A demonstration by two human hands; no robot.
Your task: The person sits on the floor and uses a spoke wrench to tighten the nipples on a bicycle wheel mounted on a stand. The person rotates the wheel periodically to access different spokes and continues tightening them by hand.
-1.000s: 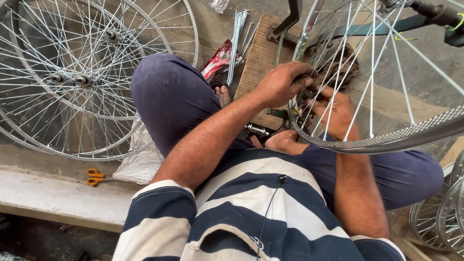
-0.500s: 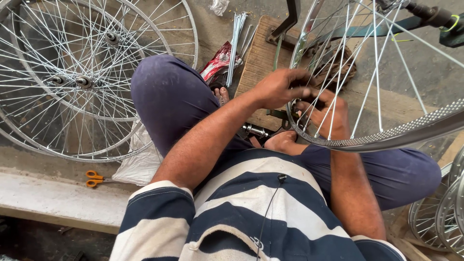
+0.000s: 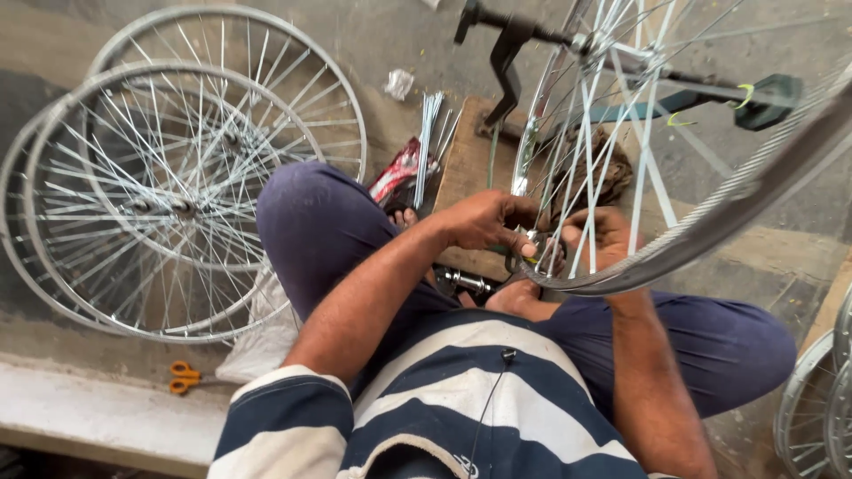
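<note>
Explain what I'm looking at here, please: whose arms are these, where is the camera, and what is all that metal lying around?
The camera sits on a person's head and looks down, so the striped shirt and both arms are the wearer's own. There is no machine, only two bare hands. The left hand and the right hand meet at the rim of a spoked bicycle wheel, which is mounted on a stand with a dark arm. The left fingers seem to pinch a small part at the rim; I cannot tell what it is. On the ground to the left lie finished wheels stacked on each other, a bundle of loose spokes, a red packet and orange-handled scissors. More wheels show at the right edge.
</note>
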